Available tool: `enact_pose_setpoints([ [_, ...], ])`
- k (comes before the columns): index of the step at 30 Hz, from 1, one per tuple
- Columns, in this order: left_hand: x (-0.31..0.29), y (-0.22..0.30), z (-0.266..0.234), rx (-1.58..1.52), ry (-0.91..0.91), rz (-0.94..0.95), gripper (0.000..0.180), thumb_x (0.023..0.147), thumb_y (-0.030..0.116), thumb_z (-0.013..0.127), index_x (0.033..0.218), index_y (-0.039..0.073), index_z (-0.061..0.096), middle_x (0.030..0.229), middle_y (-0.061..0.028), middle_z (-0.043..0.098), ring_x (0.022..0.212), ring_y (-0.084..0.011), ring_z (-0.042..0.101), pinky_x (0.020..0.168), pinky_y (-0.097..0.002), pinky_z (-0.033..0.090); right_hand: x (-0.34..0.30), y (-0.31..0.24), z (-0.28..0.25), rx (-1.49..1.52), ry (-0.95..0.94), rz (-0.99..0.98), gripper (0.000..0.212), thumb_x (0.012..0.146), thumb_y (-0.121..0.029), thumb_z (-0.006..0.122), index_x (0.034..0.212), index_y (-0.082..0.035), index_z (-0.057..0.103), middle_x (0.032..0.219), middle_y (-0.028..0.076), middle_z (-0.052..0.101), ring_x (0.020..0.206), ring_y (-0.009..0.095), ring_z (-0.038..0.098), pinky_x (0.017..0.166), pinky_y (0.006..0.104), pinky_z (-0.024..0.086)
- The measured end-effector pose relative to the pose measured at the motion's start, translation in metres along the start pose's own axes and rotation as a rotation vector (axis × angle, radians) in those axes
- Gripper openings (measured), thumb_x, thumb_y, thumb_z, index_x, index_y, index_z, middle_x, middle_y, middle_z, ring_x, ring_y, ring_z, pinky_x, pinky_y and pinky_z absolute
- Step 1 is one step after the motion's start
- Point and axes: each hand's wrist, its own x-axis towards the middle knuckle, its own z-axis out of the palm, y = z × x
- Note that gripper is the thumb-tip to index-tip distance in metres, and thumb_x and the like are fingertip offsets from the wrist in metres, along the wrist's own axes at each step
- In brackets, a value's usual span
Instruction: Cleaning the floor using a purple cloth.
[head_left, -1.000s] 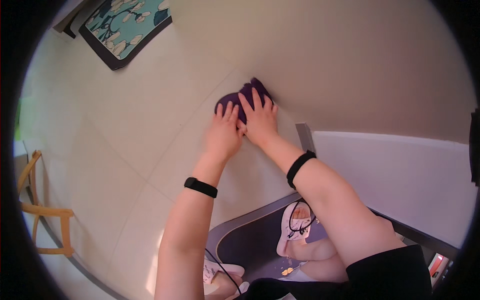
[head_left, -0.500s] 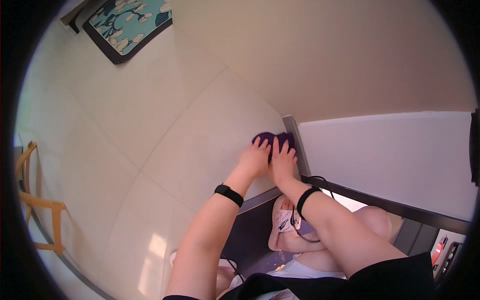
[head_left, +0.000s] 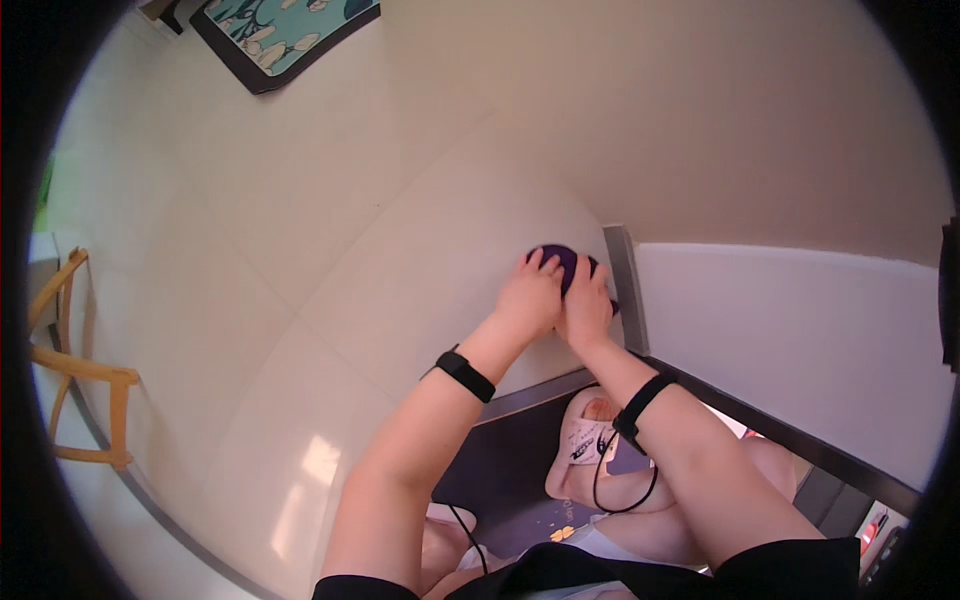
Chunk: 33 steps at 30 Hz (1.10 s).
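Observation:
A dark purple piece of cloth (head_left: 568, 266) is bunched against the pale tiled floor (head_left: 380, 230), a little right of the middle. My left hand (head_left: 530, 295) grips its left side, fingers curled over the top. Pressed close beside it, my right hand (head_left: 586, 308) has its fingers bent round the right side. Much of the cloth is hidden under both palms, and a dark corner shows by the right fingers. Each wrist wears a black band (head_left: 465, 375).
A grey upright edge (head_left: 627, 290) and a white panel (head_left: 780, 310) stand just right of my hands. My slippered foot (head_left: 585, 435) rests on a dark mat (head_left: 500, 470). A patterned mat (head_left: 290, 35) lies far left; a wooden frame (head_left: 95, 370) stands at left.
In the picture both hands and the cloth sit slightly higher and farther right. The view has shifted too. The cloth looks more bunched up, with the fingers curled further round it.

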Motion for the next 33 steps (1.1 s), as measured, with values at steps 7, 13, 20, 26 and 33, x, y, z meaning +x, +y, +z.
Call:
enact_pose_setpoints([
  [7,0.015,-0.113,-0.079,-0.006,0.201,-0.283,0.048,0.092,0.020,0.047,0.136,0.003,0.055,0.148,-0.0142,0.048,0.138,-0.0373,0.041,0.113,-0.0517,0.032,0.098,-0.128,0.010,0.063,0.021,-0.083,0.053,0.080,-0.018,0.072,0.122,-0.003,0.044,0.117,0.026,0.048,0.101,0.047,0.060,0.083,0.0502,0.053],
  [13,0.004,-0.193,-0.138,0.007,0.107,-0.406,0.050,0.098,0.024,0.039,0.147,0.012,0.043,0.157,-0.0081,0.037,0.144,-0.0345,0.033,0.116,-0.0574,0.025,0.147,-0.212,0.025,0.006,0.028,-0.161,0.052,0.084,-0.028,0.071,0.123,-0.002,0.048,0.122,0.031,0.048,0.102,0.044,0.064,0.085,0.0429,0.056],
  [20,-0.077,-0.223,-0.136,-0.083,0.123,-0.419,0.052,0.103,0.032,0.045,0.151,0.013,0.038,0.159,-0.0104,0.032,0.147,-0.0377,0.025,0.117,-0.0587,0.022,0.119,-0.244,0.041,-0.144,-0.010,-0.416,0.061,0.084,-0.037,0.072,0.134,-0.009,0.050,0.122,0.024,0.050,0.095,0.037,0.065,0.077,0.0366,0.058],
  [26,-0.147,-0.181,-0.103,-0.031,0.141,-0.389,0.050,0.099,0.026,0.054,0.145,0.010,0.046,0.153,-0.0129,0.041,0.142,-0.0379,0.035,0.116,-0.0513,0.030,0.050,-0.217,0.045,-0.091,-0.034,-0.603,0.070,0.080,-0.041,0.075,0.135,-0.007,0.048,0.120,0.021,0.050,0.087,0.036,0.064,0.074,0.0370,0.057],
  [33,-0.238,-0.110,-0.068,-0.016,-0.035,-0.374,0.065,0.089,0.020,0.064,0.148,0.008,0.040,0.153,-0.0148,0.039,0.140,-0.0394,0.036,0.111,-0.0455,0.039,-0.061,-0.184,0.063,-0.112,-0.163,-0.688,0.073,0.081,-0.044,0.073,0.137,-0.005,0.047,0.116,0.021,0.049,0.081,0.031,0.061,0.068,0.0342,0.056],
])
